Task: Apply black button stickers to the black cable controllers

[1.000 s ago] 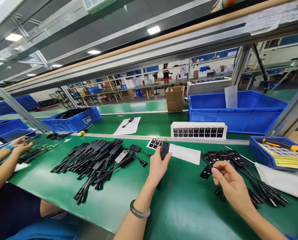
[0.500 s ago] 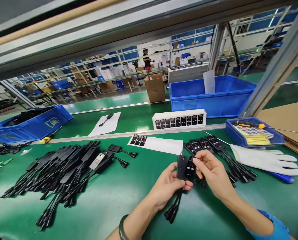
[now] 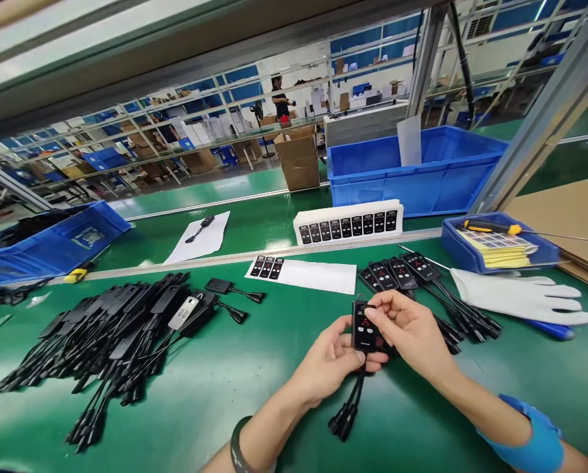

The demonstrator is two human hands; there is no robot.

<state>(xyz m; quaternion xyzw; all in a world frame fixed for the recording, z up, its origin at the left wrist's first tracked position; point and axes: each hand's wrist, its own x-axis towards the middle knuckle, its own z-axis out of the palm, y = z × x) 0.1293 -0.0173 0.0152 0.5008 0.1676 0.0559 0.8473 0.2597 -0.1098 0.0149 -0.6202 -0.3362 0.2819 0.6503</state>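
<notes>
Black controller (image 3: 365, 340) (red marks (image 3: 365, 322), white ovals (image 3: 361, 329)) with black cables (image 3: 357, 397).

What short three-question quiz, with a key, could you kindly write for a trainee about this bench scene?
1. Multiple choice: what does the person's left hand hold?
A) a white glove
B) a black device with cables hanging below it
C) a cardboard box

2. True or false: the shaft of the black-and-yellow screwdriver sticks out past the edge of the small blue tray.

3. Count: how many black labels are on the white strip lying flat on the green bench?

Key:
1. B
2. True
3. Three
</notes>
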